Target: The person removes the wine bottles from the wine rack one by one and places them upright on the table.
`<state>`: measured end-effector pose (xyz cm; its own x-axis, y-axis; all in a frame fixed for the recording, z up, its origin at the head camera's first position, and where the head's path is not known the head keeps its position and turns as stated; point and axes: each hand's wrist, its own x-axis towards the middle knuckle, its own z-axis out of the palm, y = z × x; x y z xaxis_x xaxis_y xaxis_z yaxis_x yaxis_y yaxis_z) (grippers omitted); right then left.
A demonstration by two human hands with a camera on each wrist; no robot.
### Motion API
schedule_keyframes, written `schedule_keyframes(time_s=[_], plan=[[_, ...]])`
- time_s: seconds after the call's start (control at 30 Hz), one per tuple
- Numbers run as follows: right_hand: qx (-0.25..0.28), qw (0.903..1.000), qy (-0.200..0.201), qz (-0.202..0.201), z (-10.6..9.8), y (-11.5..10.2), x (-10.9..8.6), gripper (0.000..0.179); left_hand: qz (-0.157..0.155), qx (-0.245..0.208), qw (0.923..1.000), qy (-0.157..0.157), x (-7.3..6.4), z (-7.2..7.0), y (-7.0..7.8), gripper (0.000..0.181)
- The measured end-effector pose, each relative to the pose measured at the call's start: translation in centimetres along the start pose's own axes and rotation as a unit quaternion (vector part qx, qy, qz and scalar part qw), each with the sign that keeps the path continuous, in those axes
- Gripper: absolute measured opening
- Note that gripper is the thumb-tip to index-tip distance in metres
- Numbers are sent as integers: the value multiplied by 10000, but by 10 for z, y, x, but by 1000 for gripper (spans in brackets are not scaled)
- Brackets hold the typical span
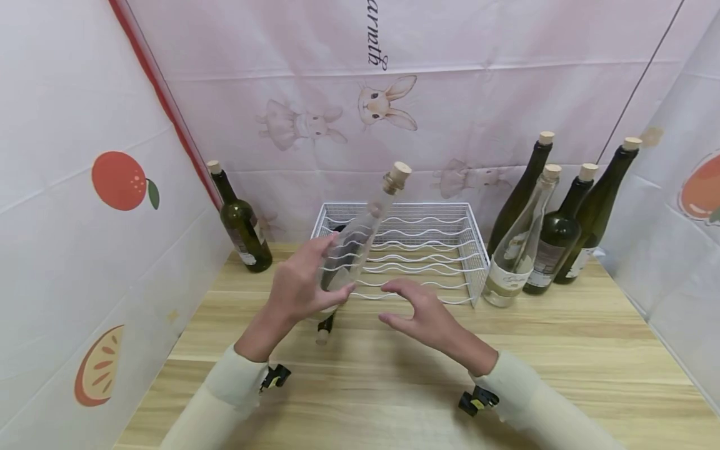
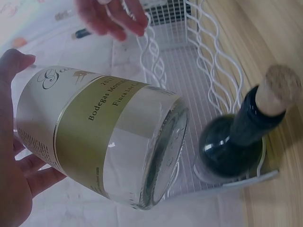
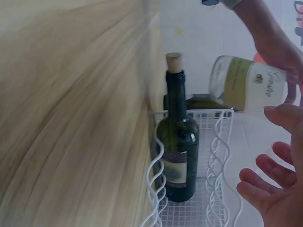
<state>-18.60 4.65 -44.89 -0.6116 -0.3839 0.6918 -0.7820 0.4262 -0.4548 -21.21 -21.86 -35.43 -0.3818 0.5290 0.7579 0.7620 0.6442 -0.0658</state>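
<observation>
My left hand (image 1: pixel 304 278) grips a clear glass bottle (image 1: pixel 368 222) with a cork in its neck. The bottle is tilted, cork end up and to the right, base low over the left part of a white wire wine rack (image 1: pixel 478 275). Its white and olive-green label (image 2: pixel 90 109) faces the left wrist camera. A dark corked wine bottle (image 3: pixel 177 137) lies in the rack's left end, neck toward me; in the head view the held bottle and left hand hide most of it. My right hand (image 1: pixel 424 315) holds nothing, fingers and thumb spread apart before the rack's front edge.
One dark green bottle (image 1: pixel 242 225) stands at the back left. Right of the rack stand another clear bottle (image 1: pixel 514 250) and several dark bottles (image 1: pixel 562 231) close together, all corked. Printed cloth walls (image 1: pixel 315 37) enclose the wooden table (image 1: pixel 360 400) at the back and sides.
</observation>
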Motion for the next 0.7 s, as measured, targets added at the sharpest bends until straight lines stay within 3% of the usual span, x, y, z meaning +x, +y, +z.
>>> schedule_keyframes(time_s=[0.2,0.43,0.7], plan=[[-720,9955,-68,-609,7,10,0,51,-411,3,9989,236,-7,-4,-15,91],[-1512,9752,-88,-1613,17,23,2,51,-989,21,9944,370,-17,-9,-30,90],[-1580,9727,-416,-1649,21,31,8,48,-1847,-84,9822,319,-29,-11,-47,88]])
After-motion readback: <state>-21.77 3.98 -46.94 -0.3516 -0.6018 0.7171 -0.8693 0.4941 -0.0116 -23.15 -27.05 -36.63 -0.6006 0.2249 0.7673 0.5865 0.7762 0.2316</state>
